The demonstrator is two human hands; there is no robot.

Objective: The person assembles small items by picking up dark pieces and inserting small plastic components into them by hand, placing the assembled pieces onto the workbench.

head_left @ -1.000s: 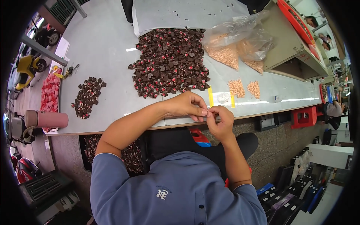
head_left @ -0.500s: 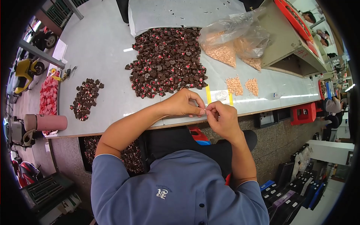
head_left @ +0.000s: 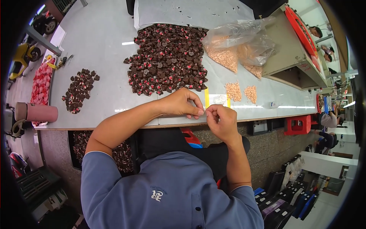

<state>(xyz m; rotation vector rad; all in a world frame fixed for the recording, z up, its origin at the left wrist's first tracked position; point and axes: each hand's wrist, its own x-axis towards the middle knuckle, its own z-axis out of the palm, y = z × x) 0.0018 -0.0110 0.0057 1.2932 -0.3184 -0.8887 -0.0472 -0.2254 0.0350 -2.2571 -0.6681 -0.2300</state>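
Observation:
My left hand (head_left: 183, 104) and my right hand (head_left: 224, 120) are held close together over the front edge of the grey table (head_left: 99, 49). Thumb and forefinger of each are closed in a pinch, and whatever sits between them is too small to make out. Just beyond my left hand spreads a big heap of dark brown, heart-like small pieces with red and pink bits (head_left: 166, 57). Past my right hand lies a yellow-edged patch (head_left: 218, 100) with a small whitish item on it. Two little piles of beige pieces, a larger pile (head_left: 233, 91) and a smaller pile (head_left: 250, 94), lie to its right.
Clear plastic bags of beige pieces (head_left: 223, 57) lean near a beige metal box (head_left: 293, 57). At left are a smaller dark heap (head_left: 79, 91), a tray of pink-red pieces (head_left: 41, 86) and a pink tumbler (head_left: 38, 113). A red stool (head_left: 297, 125) stands beyond the table edge.
My hands have drawn slightly apart, leaving a small gap between the fingertips. The whole view has shifted a little, so the scene sits further left.

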